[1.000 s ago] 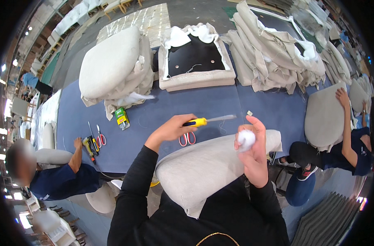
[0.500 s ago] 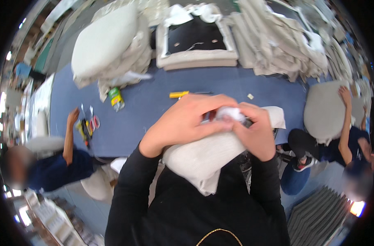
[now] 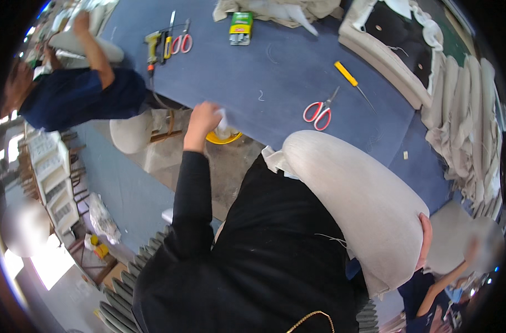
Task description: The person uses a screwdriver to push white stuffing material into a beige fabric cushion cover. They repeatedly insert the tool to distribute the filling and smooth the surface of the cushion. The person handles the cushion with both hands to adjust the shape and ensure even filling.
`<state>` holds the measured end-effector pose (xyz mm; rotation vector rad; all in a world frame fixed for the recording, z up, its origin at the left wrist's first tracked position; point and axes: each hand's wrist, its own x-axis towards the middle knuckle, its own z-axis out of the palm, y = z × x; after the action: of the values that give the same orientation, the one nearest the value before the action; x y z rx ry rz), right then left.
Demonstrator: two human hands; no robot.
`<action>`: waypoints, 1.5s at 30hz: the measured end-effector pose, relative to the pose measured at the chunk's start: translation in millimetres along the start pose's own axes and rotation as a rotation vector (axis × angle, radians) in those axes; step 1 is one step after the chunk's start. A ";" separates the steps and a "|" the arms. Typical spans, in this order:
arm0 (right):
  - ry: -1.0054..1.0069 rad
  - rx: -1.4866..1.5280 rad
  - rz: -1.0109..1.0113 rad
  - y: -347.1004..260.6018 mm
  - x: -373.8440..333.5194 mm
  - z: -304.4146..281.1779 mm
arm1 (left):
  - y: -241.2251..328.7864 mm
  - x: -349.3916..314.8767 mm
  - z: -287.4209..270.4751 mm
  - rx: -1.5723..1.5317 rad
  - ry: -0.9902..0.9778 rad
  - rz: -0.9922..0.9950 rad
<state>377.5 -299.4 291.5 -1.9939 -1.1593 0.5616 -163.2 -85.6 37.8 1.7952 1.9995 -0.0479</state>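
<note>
A padded seat cushion (image 3: 353,188) in pale beige fabric rests tilted across my lap against the table edge. My right hand (image 3: 424,242) grips its far right end; most of that hand is hidden behind the cushion. To the left, my left hand (image 3: 202,123) is stretched out with curled fingers, a crumpled white scrap (image 3: 223,118) at its fingertips. Below the scrap stands a yellow-rimmed bin (image 3: 224,140) beside the table, with pale material in it. Loose threads (image 3: 332,239) hang at the cushion's near side.
On the blue table (image 3: 236,77) lie red-handled scissors (image 3: 321,113), a yellow-handled screwdriver (image 3: 350,77), a green-and-yellow box (image 3: 241,29) and another scissors (image 3: 182,43) by a glue gun (image 3: 152,49). A padded backrest (image 3: 375,55) sits at the far right. Co-workers are on both sides.
My view has swung left. My hands, together at the white scrap over the cushion before, are now apart: the left reaches over the bin, the right holds the cushion's end.
</note>
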 end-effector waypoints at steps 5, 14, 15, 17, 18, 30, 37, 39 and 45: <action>-0.272 0.083 -0.320 -67.1 18.3 21.0 | 75.0 -71.9 -25.4 -1.154 -0.379 -0.212; -0.573 0.078 0.961 96.7 12.0 -25.6 | 194.9 -119.6 -119.2 -1.697 -0.544 -0.201; -0.645 0.478 0.953 115.7 -2.9 -10.5 | 199.8 -119.0 -120.0 -1.676 -0.548 -0.199; -0.641 0.927 1.010 156.7 -27.6 10.8 | 210.1 -116.9 -121.8 -1.621 -0.560 -0.207; -0.586 0.978 0.873 153.8 -23.0 10.2 | 206.8 -114.0 -119.2 -1.678 -0.557 -0.159; -0.075 0.782 0.734 261.7 38.8 80.3 | 202.3 41.9 62.2 -1.094 -0.578 -0.033; 0.245 1.257 0.936 327.5 -14.9 122.1 | 203.6 -18.3 128.6 -0.667 -0.366 0.125; 0.208 1.304 0.945 331.4 -4.5 117.6 | 199.1 -19.3 140.3 -0.564 -0.249 0.102; 0.088 1.463 0.796 331.9 57.0 102.3 | 191.6 -10.6 140.7 -0.440 -0.263 0.161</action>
<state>515.5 -313.2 -31.9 -1.0000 0.2860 1.2115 62.3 -111.1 -33.6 1.5651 1.5344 0.1834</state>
